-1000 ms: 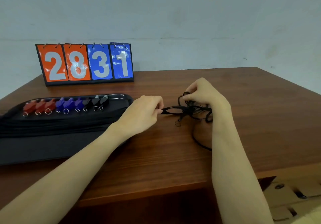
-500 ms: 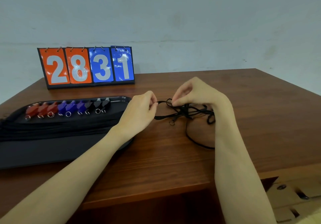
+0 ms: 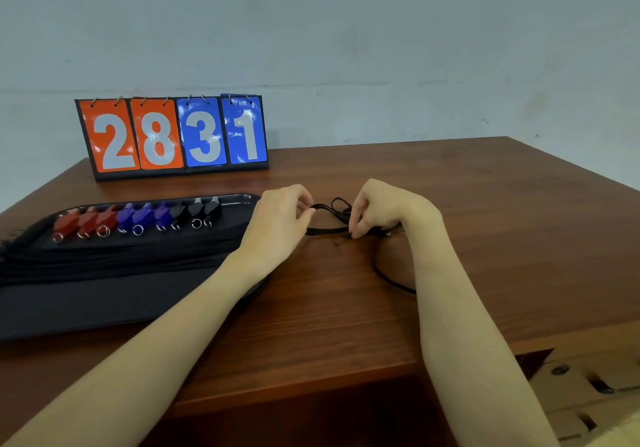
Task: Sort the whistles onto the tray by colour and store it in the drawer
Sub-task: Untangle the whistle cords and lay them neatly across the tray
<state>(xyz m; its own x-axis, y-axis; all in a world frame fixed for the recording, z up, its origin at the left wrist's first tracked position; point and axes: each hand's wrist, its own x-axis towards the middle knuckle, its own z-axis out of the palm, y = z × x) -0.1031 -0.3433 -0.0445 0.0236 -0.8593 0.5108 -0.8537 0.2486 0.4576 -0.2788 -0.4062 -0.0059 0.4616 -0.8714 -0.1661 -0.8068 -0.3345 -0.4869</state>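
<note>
Both hands [image 3: 346,218] pinch black cord [image 3: 329,230] above brown wooden table [image 3: 485,221].

Black tray [image 3: 62,308] cut off at left frame edge. Cord tangle [image 3: 341,219] partly hidden under right hand [image 3: 388,209]; whether a whistle is attached, cannot tell.
</note>
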